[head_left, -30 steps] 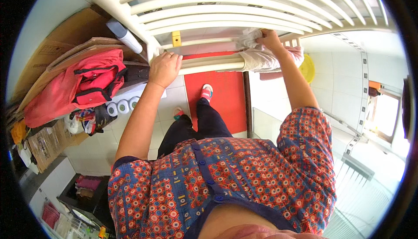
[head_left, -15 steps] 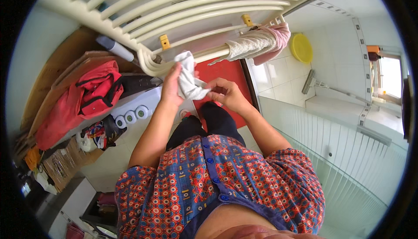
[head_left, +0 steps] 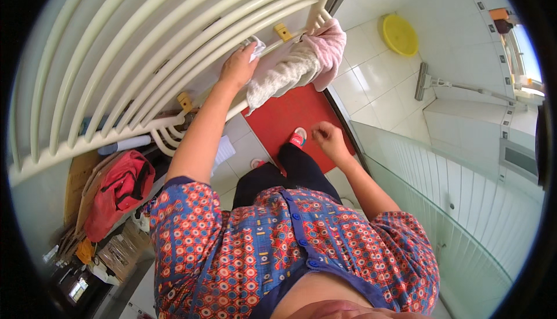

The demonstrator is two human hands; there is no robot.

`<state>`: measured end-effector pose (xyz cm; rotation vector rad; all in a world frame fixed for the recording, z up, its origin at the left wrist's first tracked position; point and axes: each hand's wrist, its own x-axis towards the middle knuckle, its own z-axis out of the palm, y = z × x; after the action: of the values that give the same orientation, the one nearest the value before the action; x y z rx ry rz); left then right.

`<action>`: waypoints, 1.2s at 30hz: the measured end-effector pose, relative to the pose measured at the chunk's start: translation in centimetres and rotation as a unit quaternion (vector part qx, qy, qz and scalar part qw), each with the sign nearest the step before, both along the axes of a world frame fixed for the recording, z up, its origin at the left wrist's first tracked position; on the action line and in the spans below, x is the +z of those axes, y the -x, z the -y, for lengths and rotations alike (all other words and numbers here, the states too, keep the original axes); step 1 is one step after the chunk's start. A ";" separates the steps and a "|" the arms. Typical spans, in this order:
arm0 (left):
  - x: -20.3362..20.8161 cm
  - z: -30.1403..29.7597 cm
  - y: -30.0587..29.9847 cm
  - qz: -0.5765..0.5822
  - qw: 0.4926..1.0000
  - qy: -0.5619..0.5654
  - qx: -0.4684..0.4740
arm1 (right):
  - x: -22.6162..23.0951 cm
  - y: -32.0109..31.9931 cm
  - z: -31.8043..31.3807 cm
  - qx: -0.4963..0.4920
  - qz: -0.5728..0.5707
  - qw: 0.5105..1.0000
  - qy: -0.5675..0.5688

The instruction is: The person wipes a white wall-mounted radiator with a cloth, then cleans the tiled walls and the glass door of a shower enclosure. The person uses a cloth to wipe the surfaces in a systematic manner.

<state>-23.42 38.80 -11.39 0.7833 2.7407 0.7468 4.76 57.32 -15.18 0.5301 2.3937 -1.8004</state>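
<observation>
Two bare hands work beyond a patterned shirt. The right hand hangs clear of the rack, fingers bent inward; whether its fingertips meet the thumb cannot be told. The left hand, farther forward, pinches one small white cloth at the lower bars of a cream rack. Two towels lie side by side over the rack's end: one off-white towel, one pink towel. Two yellow brackets show along the bars. One round yellow basin rests farther off; its contents cannot be made out. Below, two slippers are worn, one on a red mat. Pale tiled floor extends beyond, with one mop near the wall.
</observation>
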 end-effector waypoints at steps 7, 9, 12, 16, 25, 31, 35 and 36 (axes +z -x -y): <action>-8.7 -8.6 5.4 -0.095 0.993 -0.068 -0.009 | -2.8 -2.8 -2.8 -0.025 0.056 0.998 0.011; -9.9 -9.5 5.5 -0.190 0.979 0.023 -0.064 | -3.5 -3.0 -3.2 -0.068 0.080 0.994 0.039; -10.6 -10.3 5.6 -0.082 0.982 0.169 -0.018 | -5.7 -3.9 -3.7 -0.106 0.081 0.991 0.012; -11.5 -8.7 7.7 -0.067 0.974 0.190 -0.101 | -5.4 -3.5 -3.5 -0.152 0.089 0.982 0.064; -12.5 -8.7 8.3 -0.047 0.982 0.170 -0.072 | -3.3 2.8 -0.3 -0.111 0.079 0.988 0.070; -11.4 -5.8 7.5 -0.096 0.972 0.132 -0.168 | -5.1 1.4 0.2 -0.110 0.102 0.987 0.064; -11.2 -7.1 7.3 -0.079 0.972 0.141 -0.173 | -5.9 -0.9 0.0 -0.153 0.132 0.974 0.100; -10.5 -8.5 8.1 -0.047 0.971 0.156 -0.177 | -6.1 -1.2 -0.3 -0.162 0.141 0.972 0.100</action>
<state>-31.56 47.29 -21.89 1.2088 2.5914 0.2052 6.00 57.66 -21.24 1.1211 2.0022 -1.9027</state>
